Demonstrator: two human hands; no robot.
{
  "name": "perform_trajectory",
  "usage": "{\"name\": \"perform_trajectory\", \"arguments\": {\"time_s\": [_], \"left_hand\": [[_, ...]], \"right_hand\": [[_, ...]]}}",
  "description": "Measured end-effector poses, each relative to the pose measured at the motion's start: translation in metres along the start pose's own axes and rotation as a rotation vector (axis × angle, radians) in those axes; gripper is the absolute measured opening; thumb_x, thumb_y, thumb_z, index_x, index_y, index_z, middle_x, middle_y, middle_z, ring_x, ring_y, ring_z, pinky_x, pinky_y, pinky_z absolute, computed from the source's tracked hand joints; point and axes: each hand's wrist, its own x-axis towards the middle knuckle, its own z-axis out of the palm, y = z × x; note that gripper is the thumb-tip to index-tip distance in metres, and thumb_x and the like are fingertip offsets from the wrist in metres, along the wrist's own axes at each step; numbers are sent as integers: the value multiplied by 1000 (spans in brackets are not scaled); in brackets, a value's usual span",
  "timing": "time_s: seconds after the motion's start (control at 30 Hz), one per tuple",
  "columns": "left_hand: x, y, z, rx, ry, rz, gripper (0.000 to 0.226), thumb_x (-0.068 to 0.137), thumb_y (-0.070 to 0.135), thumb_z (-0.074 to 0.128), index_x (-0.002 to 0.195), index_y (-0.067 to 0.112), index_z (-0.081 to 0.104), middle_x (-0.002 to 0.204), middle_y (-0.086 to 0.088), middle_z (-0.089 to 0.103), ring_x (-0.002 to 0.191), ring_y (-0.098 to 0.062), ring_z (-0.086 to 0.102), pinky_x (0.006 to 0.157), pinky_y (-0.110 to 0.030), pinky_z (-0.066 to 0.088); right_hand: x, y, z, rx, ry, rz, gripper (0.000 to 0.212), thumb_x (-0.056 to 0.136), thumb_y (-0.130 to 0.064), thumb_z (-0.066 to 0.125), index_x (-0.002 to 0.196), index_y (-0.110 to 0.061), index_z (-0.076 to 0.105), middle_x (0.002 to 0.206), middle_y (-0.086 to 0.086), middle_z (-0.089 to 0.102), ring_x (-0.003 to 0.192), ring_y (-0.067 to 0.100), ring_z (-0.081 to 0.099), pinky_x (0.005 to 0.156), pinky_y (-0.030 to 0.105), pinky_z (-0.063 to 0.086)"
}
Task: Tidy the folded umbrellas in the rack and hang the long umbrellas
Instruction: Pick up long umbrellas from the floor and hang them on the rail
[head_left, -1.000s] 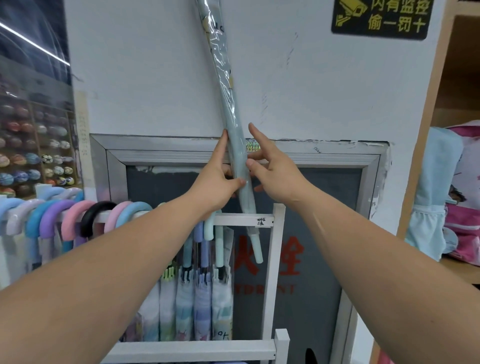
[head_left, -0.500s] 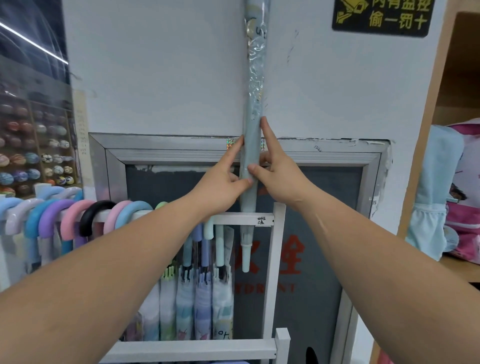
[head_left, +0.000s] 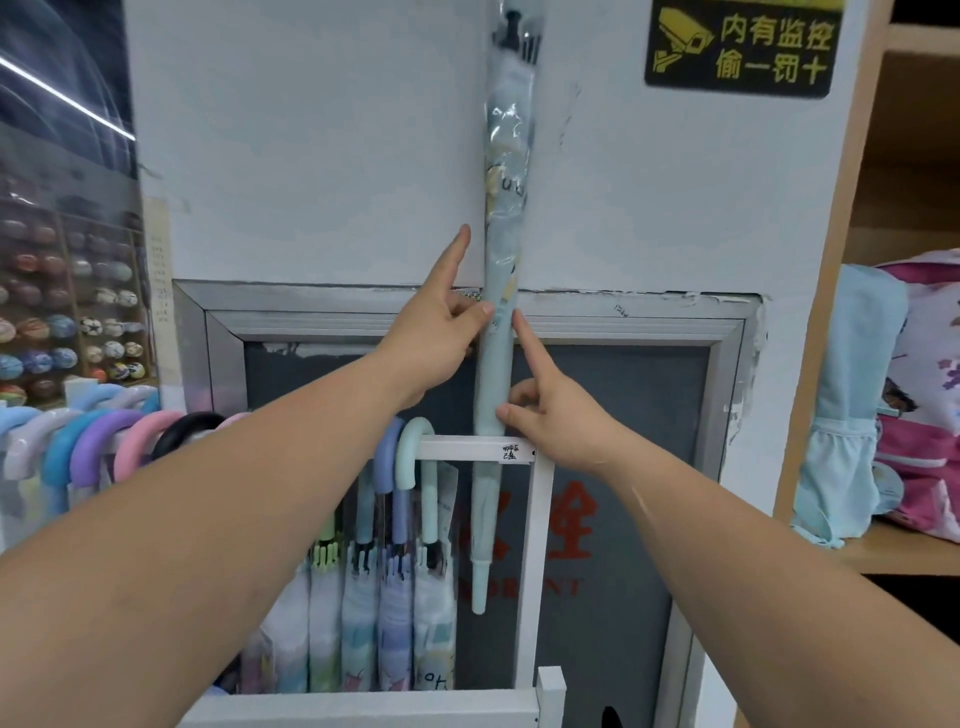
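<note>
The long umbrella (head_left: 491, 374) stands almost upright against the white wall (head_left: 311, 156), slim tip down and handle end up at the top of the view, its upper half wrapped in crinkled clear plastic. Both hands hold it at its lower, bare stretch. The left hand (head_left: 436, 338) is the higher one, on the umbrella's left side: its thumb pinches the fabric against curled fingers, while the index finger points straight up, apart from the umbrella. The right hand (head_left: 561, 421) grips lower down on the right side, thumb pressed to the front, index finger laid straight up along the right edge, the other fingers curled in. Below the right hand the umbrella crosses the top rail of the white rack (head_left: 467, 448), near its right post; whether it passes in front of or behind the rail is hard to tell. Its tip hangs free well below both hands. To the left, hanging umbrellas (head_left: 410, 452) hook their curved pastel handles over the same rail
</note>
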Motion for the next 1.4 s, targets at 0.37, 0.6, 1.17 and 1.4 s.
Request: {"name": "perform_trajectory", "arguments": {"time_s": [0.37,0.6,1.17,1.4], "left_hand": [[-22,-15,-4,-76,-66,-42,91,99,11,64,156,55,9,93,1,78,85,-18,75,74,-40,64],[-29,-21,-7,17,-135,-128,102,93,16,72,154,60,4,75,0,69,73,-17,68,71,-41,61],[-4,-5,-11,-110,33,-23,71,100,12,61,152,48,30,104,-13,74,92,-21,74,91,-51,60],[-3,-2,-7,-148,-1,-48,64,102,7,56,150,43,34,110,-15,75,98,-29,75,81,-42,63]], "right_hand": [[19,-19,-9,176,245,-74,62,98,-31,61,149,-47,30,108,-11,66,91,12,69,89,32,57],[43,-42,-9,80,218,-106,86,97,-20,61,150,-58,5,109,-6,69,89,12,72,84,37,59],[19,-12,-2,-49,66,-43,90,96,-24,62,152,-55,0,85,11,70,66,10,59,75,32,55],[36,-27,-15,157,281,-64,61,96,-35,63,149,-42,33,106,-11,67,91,2,68,94,42,56]]}}
